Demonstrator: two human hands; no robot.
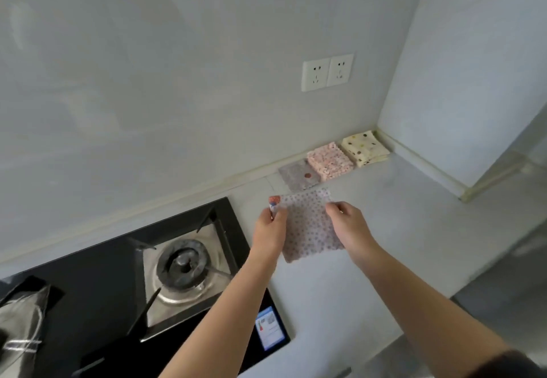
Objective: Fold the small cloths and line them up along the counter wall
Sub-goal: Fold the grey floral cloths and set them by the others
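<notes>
Left hand (270,223) and right hand (344,219) each pinch the pale dotted square cloth (310,226) by its top; match corners squarely before creasing.

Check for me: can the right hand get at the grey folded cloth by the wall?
Probably yes. The right hand pinches the dotted cloth, but the grey folded cloth lies just beyond it, with nothing standing between them.
</notes>
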